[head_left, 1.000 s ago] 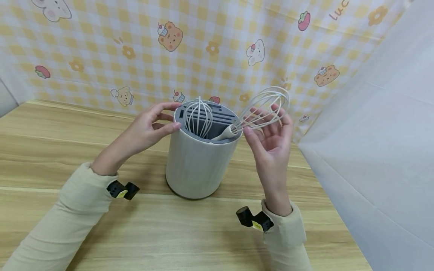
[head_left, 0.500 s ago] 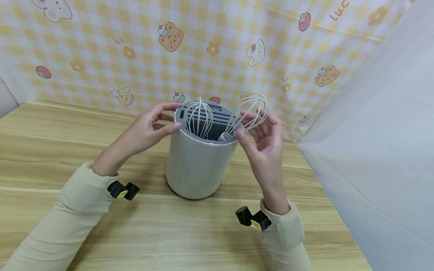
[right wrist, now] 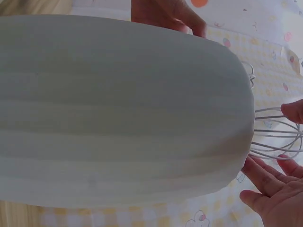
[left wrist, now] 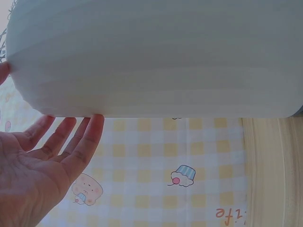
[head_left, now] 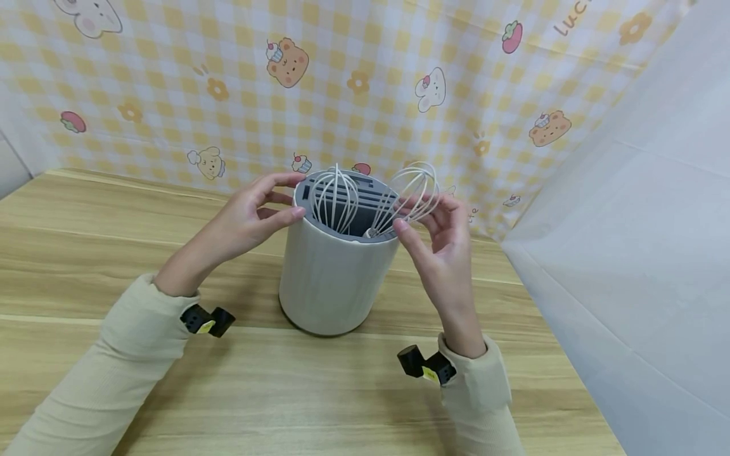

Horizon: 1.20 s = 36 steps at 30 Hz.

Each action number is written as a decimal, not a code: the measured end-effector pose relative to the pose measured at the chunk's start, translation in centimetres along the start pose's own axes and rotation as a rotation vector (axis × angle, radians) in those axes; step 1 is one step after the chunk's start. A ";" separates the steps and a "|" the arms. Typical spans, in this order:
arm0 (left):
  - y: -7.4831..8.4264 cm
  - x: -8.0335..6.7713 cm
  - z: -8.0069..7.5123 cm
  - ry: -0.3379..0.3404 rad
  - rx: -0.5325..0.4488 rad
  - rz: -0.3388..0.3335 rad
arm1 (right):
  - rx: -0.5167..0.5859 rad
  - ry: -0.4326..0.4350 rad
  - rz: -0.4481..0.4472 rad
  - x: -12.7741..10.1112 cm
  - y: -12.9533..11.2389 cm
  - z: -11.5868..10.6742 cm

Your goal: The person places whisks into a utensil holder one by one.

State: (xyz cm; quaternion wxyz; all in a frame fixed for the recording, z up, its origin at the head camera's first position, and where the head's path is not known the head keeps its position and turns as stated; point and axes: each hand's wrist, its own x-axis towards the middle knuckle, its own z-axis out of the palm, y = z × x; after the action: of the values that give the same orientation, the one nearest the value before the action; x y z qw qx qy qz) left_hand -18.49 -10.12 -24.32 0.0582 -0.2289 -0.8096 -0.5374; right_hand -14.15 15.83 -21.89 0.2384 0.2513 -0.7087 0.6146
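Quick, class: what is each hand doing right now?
Left hand: open, fingers touching the rim of the pale grey cylindrical holder.
Right hand: holding the white wire whisk by its loops.

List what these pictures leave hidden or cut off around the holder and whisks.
- Whisk handles: head view, sunk inside the holder.
- Right whisk: right wrist view, holder wall covers all but some wires.
- Left hand: left wrist view, thumb nearly all cut off at the frame edge.
- Holder's base: wrist views, out of frame.
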 end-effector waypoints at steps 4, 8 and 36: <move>0.1 0.0 0.0 -0.005 -0.005 0.006 | -0.086 0.014 -0.001 0.1 0.2 -0.2; 0.0 0.0 0.0 -0.003 -0.007 0.007 | -0.144 0.017 0.001 0.1 0.2 -0.4; 0.1 0.0 0.0 -0.003 0.001 0.004 | -0.529 -0.113 0.044 0.0 0.3 -0.2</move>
State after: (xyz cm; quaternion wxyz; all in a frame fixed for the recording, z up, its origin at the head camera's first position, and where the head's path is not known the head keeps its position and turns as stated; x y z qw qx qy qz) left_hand -18.42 -10.14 -24.26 0.0579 -0.2312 -0.8095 -0.5366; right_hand -14.34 16.12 -22.14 0.2423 0.1988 -0.8621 0.3980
